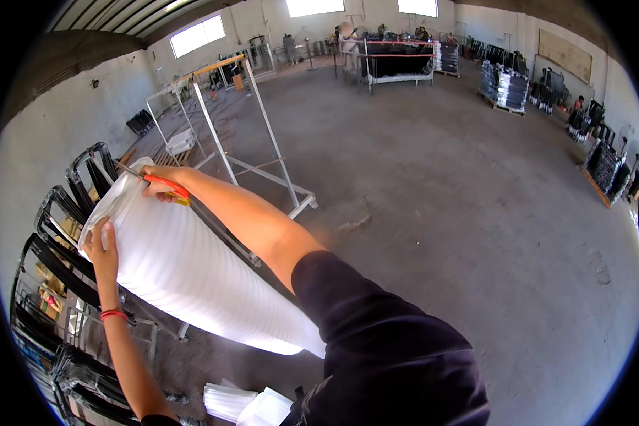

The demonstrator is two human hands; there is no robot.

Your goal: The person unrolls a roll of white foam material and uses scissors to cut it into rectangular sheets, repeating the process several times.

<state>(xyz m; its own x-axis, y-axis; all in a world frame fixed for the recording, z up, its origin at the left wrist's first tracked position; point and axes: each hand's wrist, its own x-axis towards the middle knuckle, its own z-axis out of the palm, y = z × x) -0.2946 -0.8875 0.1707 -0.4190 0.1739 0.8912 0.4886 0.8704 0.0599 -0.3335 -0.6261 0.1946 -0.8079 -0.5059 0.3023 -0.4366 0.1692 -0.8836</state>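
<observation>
A big roll of white foam sheet [192,270] lies across the middle left, propped over black metal frames [57,234]. My left hand [103,245] presses flat on the roll near its far end, fingers apart. My right hand [162,183] reaches over the roll's top end and grips orange-handled scissors [165,184], whose blades point left over the foam's edge. A red band circles my left wrist.
A bare metal rack on wheels [248,142] stands just beyond the roll. Folded white foam pieces [245,405] lie on the floor near my feet. Stacked black frames line the left wall. Racks and pallets of dark goods [508,85] stand along the far and right walls.
</observation>
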